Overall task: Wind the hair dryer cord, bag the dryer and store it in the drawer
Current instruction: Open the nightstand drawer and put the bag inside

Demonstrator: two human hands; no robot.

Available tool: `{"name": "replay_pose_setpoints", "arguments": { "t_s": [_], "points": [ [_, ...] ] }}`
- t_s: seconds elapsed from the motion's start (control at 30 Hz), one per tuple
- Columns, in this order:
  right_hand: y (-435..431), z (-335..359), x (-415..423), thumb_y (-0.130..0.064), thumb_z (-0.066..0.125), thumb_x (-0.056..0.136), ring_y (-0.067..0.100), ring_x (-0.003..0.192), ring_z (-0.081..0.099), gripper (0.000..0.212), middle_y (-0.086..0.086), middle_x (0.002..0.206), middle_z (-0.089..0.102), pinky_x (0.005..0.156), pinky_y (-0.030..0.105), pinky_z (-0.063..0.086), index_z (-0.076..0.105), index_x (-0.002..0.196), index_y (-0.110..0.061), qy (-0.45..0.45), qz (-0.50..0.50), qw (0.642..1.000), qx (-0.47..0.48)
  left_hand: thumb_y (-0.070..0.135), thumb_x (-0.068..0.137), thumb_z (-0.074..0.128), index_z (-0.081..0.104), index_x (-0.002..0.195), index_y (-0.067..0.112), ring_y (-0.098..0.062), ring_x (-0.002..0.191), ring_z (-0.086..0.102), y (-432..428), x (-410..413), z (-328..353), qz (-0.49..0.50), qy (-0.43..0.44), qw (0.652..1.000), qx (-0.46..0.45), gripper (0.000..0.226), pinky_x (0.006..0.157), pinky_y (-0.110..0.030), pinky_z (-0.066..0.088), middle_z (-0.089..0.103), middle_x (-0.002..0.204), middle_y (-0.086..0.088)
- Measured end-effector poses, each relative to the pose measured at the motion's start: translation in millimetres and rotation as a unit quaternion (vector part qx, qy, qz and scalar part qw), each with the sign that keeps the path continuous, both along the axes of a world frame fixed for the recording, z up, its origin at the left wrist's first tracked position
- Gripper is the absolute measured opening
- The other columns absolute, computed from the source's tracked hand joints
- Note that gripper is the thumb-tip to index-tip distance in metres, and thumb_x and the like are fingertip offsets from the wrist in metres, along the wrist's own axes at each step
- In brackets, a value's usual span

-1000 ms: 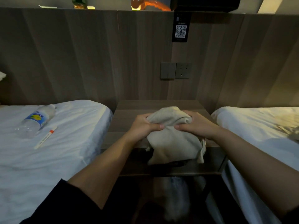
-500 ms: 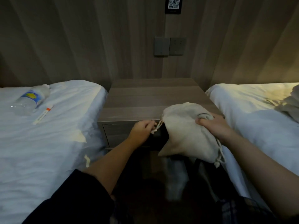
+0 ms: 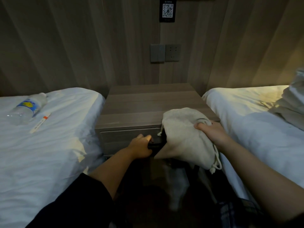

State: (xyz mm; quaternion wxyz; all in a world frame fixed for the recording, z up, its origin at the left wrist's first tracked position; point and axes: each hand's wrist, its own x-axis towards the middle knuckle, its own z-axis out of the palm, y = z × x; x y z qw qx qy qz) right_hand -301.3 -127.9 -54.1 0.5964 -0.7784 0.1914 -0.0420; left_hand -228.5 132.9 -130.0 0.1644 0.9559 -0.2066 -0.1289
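The left hand [image 3: 141, 148] curls around the dark drawer handle [image 3: 153, 145] of the grey wooden nightstand [image 3: 148, 102]. The right hand [image 3: 212, 132] grips the gathered neck of the beige cloth drawstring bag [image 3: 182, 137], held at the worktop's front edge. The bag looks soft but weighted; its bunched neck seems the surest hold.

A grey-brown wooden nightstand [image 3: 153, 102] stands between two white-sheeted beds. At its front, the left hand [image 3: 139, 148] curls around the dark handle [image 3: 153, 145] of the grey-brown drawer front [image 3: 126, 137]. The right hand [image 3: 212, 133] clutches a bulging beige drawstring cloth bag [image 3: 182, 137] at the nightstand's front right corner. Left of the nightstand, a clear plastic water bottle [image 3: 28, 107] lies on the bed.
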Motion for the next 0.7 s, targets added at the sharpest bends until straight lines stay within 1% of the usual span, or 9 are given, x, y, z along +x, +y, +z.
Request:
{"name": "replay_pose_setpoints", "arguments": {
  "t_s": [0.1,0.17,0.23,0.3,0.37,0.43,0.5,0.6,0.7],
  "points": [
    [-3,3,1,-0.028,0.070,0.075,0.020,0.092,0.062,0.043,0.004,0.108,0.065,0.084,0.037,0.050,0.062,0.115,-0.015,-0.013,-0.008,1.000,0.013,0.029,0.081,0.058,0.050,0.114,0.020,-0.033,0.102,0.055,0,-10,6,-0.031,0.004,0.999,0.011,0.036,0.086,-0.035,0.044,0.050,0.109,-0.012],
    [-5,5,2,-0.027,0.070,0.074,0.020,0.094,0.061,0.044,0.005,0.111,0.065,0.083,0.037,0.049,0.061,0.116,-0.014,-0.019,-0.009,1.000,0.017,0.023,0.082,0.055,0.054,0.116,0.022,-0.028,0.102,0.056,5,-20,6,-0.065,-0.034,0.997,0.002,0.034,0.083,-0.033,0.044,0.053,0.104,-0.008],
    [-5,6,3,-0.027,0.071,0.074,0.020,0.097,0.061,0.049,0.005,0.115,0.064,0.086,0.039,0.050,0.060,0.120,-0.011,-0.025,-0.012,0.999,0.030,0.015,0.084,0.051,0.060,0.115,0.020,-0.021,0.101,0.055,14,-28,11,-0.078,-0.141,0.986,-0.032,0.033,0.084,-0.031,0.046,0.058,0.105,-0.005],
    [-3,9,4,-0.026,0.070,0.075,0.019,0.097,0.060,0.050,0.004,0.117,0.062,0.086,0.038,0.049,0.058,0.121,-0.011,-0.031,-0.013,0.998,0.047,0.009,0.082,0.050,0.066,0.104,0.013,-0.023,0.098,0.056,20,-29,21,-0.070,-0.278,0.953,-0.096,0.028,0.080,-0.032,0.048,0.063,0.104,-0.007],
    [-2,10,5,-0.025,0.068,0.078,0.016,0.094,0.060,0.049,0.002,0.117,0.060,0.080,0.033,0.049,0.056,0.124,-0.012,-0.044,-0.010,0.997,0.070,0.011,0.085,0.050,0.066,0.105,0.011,-0.023,0.101,0.056,24,-25,34,-0.033,-0.303,0.946,-0.113,0.025,0.082,-0.029,0.042,0.064,0.107,-0.007],
    [0,13,5,-0.022,0.065,0.082,0.009,0.087,0.058,0.045,0.001,0.114,0.059,0.067,0.026,0.046,0.054,0.124,-0.012,-0.055,0.000,0.993,0.102,0.021,0.092,0.047,0.065,0.109,0.016,-0.022,0.104,0.058,26,-18,41,0.009,-0.210,0.973,-0.096,0.026,0.083,-0.031,0.042,0.066,0.110,-0.004],
    [2,15,7,-0.022,0.064,0.083,0.007,0.088,0.058,0.042,0.000,0.114,0.060,0.068,0.026,0.045,0.054,0.123,-0.013,-0.064,0.005,0.990,0.127,0.030,0.094,0.045,0.068,0.105,0.019,-0.020,0.099,0.062,26,-13,47,0.060,-0.106,0.985,-0.122,0.027,0.083,-0.031,0.045,0.070,0.105,-0.003],
    [7,22,7,-0.019,0.060,0.086,0.011,0.087,0.057,0.027,-0.002,0.100,0.061,0.070,0.030,0.045,0.051,0.111,-0.020,-0.073,-0.005,0.983,0.169,0.036,0.096,0.042,0.069,0.094,0.022,-0.017,0.089,0.065,28,-12,55,0.114,-0.033,0.973,-0.199,0.030,0.086,-0.033,0.047,0.071,0.089,0.002],
    [6,30,8,-0.021,0.058,0.087,0.014,0.091,0.057,0.029,-0.001,0.101,0.060,0.070,0.030,0.045,0.048,0.114,-0.021,-0.079,-0.004,0.978,0.195,0.039,0.098,0.036,0.068,0.094,0.019,-0.013,0.072,0.064,30,-16,57,0.125,0.058,0.953,-0.269,0.038,0.077,-0.029,0.048,0.072,0.074,-0.002]
  ]
}}
